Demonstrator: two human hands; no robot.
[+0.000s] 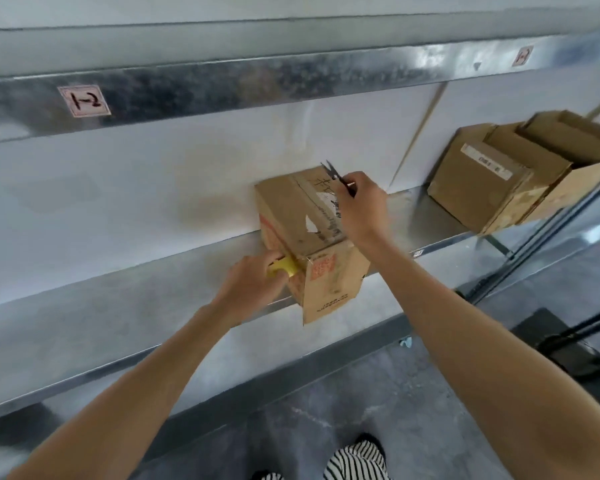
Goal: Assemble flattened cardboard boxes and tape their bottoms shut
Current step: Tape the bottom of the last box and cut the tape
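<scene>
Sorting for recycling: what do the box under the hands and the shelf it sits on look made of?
The box looks like brown cardboard, matte and scuffed, with torn label patches and red print. The shelf looks like galvanized sheet steel, judging by its grey mottled sheen and soft reflections; the exact metal is uncertain.

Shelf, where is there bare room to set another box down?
Widest bare patch: the shelf left of the box, beyond the left hand gripping the yellow tape. A narrower gap lies between that box and the open boxes on the right. Crowded around the right hand holding a dark tool.
</scene>
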